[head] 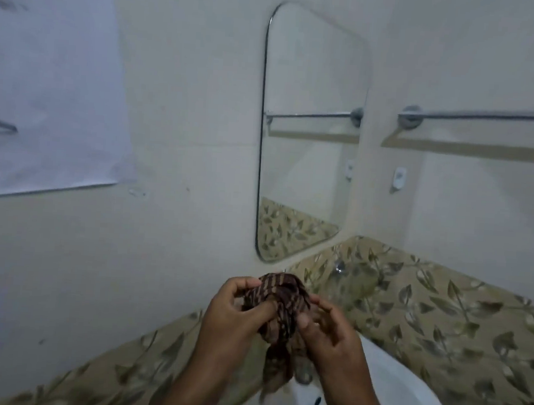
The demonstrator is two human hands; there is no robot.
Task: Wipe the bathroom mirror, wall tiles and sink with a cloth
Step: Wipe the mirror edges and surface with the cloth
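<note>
Both hands, left [234,314] and right [329,330], grip a bunched brown striped cloth [279,301] between curled fingers [259,309], its tail hanging below them. Beneath the fingers sits the white sink [404,389]; the mirror [308,135] hangs above.

The bunched fabric cloth [278,310] is dark brown with tan stripes; the tile band [441,312] beige with olive leaves; the ceramic sink [403,398] white.

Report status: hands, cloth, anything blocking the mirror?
Left hand and right hand both grip the striped cloth, bunched over the sink. Mirror untouched. Nothing blocking it.
</note>
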